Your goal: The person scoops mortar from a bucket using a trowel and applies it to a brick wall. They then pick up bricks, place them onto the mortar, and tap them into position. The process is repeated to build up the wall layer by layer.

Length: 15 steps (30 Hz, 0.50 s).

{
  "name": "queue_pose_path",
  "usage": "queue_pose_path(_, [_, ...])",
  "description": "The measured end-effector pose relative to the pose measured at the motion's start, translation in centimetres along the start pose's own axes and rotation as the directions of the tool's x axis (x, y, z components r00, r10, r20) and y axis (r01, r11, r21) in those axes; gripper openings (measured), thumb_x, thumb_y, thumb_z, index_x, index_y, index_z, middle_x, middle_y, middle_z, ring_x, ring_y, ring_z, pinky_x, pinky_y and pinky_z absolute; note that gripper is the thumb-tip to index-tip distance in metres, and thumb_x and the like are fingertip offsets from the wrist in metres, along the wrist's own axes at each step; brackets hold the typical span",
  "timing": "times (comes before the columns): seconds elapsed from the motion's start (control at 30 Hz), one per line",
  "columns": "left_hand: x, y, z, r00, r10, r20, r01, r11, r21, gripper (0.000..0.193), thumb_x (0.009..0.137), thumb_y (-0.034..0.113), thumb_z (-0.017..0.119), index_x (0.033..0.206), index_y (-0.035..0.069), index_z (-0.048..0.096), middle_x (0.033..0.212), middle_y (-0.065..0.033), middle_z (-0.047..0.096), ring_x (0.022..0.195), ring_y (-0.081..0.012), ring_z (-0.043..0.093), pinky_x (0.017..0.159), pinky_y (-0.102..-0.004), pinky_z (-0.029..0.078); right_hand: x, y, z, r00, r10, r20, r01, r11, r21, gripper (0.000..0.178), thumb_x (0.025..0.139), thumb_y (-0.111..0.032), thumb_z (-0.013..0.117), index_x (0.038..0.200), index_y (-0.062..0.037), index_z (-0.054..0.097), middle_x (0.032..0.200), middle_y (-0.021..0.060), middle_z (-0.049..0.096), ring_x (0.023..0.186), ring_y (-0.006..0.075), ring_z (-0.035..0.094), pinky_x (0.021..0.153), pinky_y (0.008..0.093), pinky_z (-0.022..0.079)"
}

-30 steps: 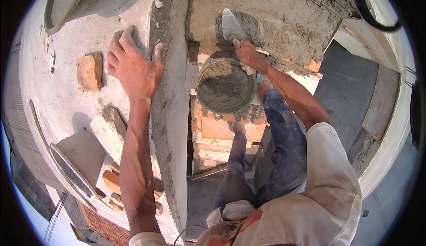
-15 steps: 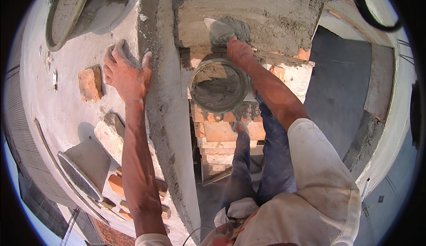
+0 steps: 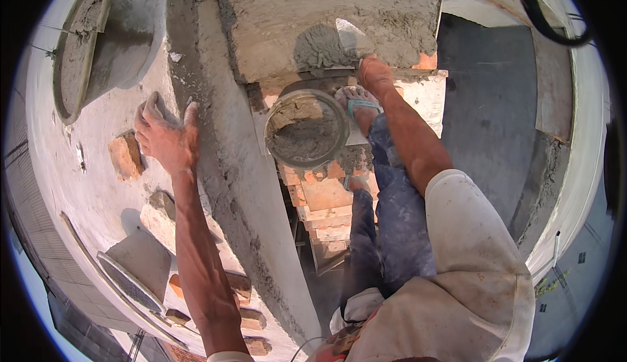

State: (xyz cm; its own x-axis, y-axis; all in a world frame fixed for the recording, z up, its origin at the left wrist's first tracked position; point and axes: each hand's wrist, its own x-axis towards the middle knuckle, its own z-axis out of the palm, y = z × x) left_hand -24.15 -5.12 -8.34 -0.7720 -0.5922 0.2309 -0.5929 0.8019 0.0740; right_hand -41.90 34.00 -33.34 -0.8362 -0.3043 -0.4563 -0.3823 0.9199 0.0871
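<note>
My right hand (image 3: 375,76) is closed around the handle of a trowel, whose pale blade (image 3: 353,39) lies against the wet grey mortar surface (image 3: 281,48) ahead of me. The handle itself is mostly hidden by the fingers. Just below and left of that hand stands a round bucket (image 3: 269,141) with grey mortar (image 3: 313,141) inside. My left hand (image 3: 171,138) rests on top of the pale wall (image 3: 228,244) near its edge, fingers apart and holding nothing. Close beside its fingers lies a broken brick piece (image 3: 126,156).
A larger mortar-coated tub (image 3: 108,48) sits on the wall at upper left. Lower down are brick pieces (image 3: 238,287) and a tipped bucket (image 3: 140,257). My sandalled foot (image 3: 360,106) stands right of the mortar bucket, on brick steps (image 3: 326,195). A drop to a grey floor (image 3: 486,120) lies at right.
The trowel in my right hand has moved rightward over the mortar, its blade now tilted up more steeply. My foot has come into sight beside the bucket. My left hand stays on the wall.
</note>
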Motion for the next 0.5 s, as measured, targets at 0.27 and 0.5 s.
queue_pose_path(0.27, [0.3,0.4,0.2,1.0,-0.017,0.026,0.017,1.0,0.002,0.083,0.078,0.049,0.086,0.148,0.023,0.049,0.154,-0.0148,0.04,0.142,-0.0391,0.037,0.116,-0.0589,0.029,0.3,5.5,4.4,0.983,0.107,-0.152,-0.081,0.983,0.168,0.045,0.099,-0.024,0.053,0.121,0.0146,0.057,0.096,0.0285,0.073,0.085,0.0392,0.075,0.074,0.047,0.061])
queue_pose_path(0.5, [0.0,-0.3,-1.1,0.998,-0.049,0.036,0.047,0.998,0.046,0.083,0.078,0.046,0.087,0.148,0.023,0.049,0.154,-0.0139,0.04,0.142,-0.0374,0.037,0.117,-0.0566,0.028,-1.3,8.8,4.6,0.971,0.226,-0.072,-0.205,0.953,0.223,0.042,0.101,-0.029,0.055,0.114,0.0107,0.059,0.1,0.0241,0.075,0.087,0.0362,0.076,0.073,0.0469,0.061])
